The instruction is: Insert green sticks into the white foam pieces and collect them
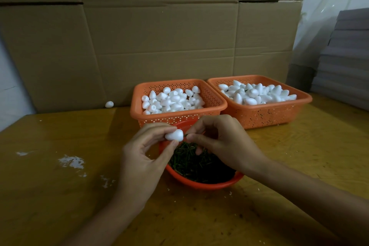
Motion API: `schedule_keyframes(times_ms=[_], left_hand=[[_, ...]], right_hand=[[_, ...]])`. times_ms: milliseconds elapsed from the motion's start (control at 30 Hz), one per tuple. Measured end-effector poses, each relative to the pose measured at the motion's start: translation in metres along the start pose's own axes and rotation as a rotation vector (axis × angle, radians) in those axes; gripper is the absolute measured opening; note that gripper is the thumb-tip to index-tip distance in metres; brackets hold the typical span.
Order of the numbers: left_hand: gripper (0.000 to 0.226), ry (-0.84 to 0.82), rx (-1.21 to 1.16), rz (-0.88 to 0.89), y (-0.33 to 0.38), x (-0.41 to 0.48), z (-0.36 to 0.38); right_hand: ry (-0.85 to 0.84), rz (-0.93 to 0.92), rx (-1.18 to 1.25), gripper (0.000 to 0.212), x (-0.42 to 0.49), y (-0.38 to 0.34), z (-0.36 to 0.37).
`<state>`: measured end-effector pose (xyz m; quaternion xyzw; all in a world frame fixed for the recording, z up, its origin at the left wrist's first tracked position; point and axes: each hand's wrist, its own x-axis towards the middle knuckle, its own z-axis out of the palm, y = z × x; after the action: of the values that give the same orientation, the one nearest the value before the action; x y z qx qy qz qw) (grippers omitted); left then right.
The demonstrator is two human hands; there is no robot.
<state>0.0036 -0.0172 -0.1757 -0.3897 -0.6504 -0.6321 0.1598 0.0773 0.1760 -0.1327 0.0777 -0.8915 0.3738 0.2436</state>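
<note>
in the head view, the left hand [143,162] is pinching a white foam piece [174,135] between thumb and fingertips. the right hand [221,142] is pinching a green stick [185,135] right at the foam's near end, with its other fingers curling loosely. only a sliver of the stick is showing, so how deep it is sitting is impossible to tell.

the main risk seems to be the stick going in off-axis. if the right hand is pushing at a slant, the thin stick is likely bending or tearing out through the side of the soft foam. squeezing too hard with the left thumb is likely denting or crumbling the piece, and white crumbs [71,162] are already lying on the wooden table [60,195] out to the left of the left hand. a slip could also be dropping the piece into the bowl below.

the foam piece is sitting between the two hands, touching both sets of fingertips. directly under the hands, the pile of green sticks [199,164] is filling an orange bowl [209,185]. just beyond the hands, the nearer orange basket [137,104] is holding foam pieces, and a second orange basket [305,99] is lying beyond and right of the right hand. a stray foam piece [109,104] is lying well beyond the left hand.
</note>
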Motion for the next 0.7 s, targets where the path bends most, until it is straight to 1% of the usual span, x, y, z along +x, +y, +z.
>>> schedule_keyframes(times_ms=[167, 233, 333, 367, 433, 533, 600, 633, 667, 700], left_hand=[[0.029, 0.016, -0.014, -0.005, 0.001, 0.0, 0.0], [0.038, 0.017, 0.007, -0.052, 0.002, -0.001, 0.0], [0.058, 0.001, 0.021, -0.132, 0.006, -0.003, 0.001], [0.059, -0.005, 0.033, -0.142, 0.007, -0.003, 0.002], [0.051, -0.028, 0.088, -0.118, 0.009, -0.003, 0.002], [0.024, -0.088, 0.235, 0.015, 0.012, -0.004, 0.004], [0.021, -0.141, 0.278, 0.091, 0.013, -0.005, 0.005], [0.022, -0.157, 0.283, 0.118, 0.014, -0.005, 0.006], [0.022, -0.166, 0.282, 0.132, 0.015, -0.005, 0.006], [0.021, -0.171, 0.279, 0.136, 0.015, -0.005, 0.006]], right_hand=[[-0.032, 0.019, 0.054, 0.003, 0.001, 0.001, -0.001], [-0.025, 0.019, 0.05, 0.003, 0.001, 0.0, -0.001], [0.092, 0.031, 0.03, 0.003, 0.009, -0.001, -0.013], [0.155, 0.049, 0.043, 0.003, 0.013, 0.0, -0.023], [0.313, 0.076, 0.018, 0.007, 0.025, 0.011, -0.051], [0.538, 0.135, -0.242, 0.014, 0.046, 0.04, -0.096], [0.655, 0.215, -0.43, 0.019, 0.065, 0.063, -0.122], [0.661, 0.276, -0.502, 0.021, 0.075, 0.075, -0.133], [0.612, 0.354, -0.561, 0.023, 0.087, 0.085, -0.143], [0.514, 0.434, -0.611, 0.026, 0.098, 0.094, -0.15]])
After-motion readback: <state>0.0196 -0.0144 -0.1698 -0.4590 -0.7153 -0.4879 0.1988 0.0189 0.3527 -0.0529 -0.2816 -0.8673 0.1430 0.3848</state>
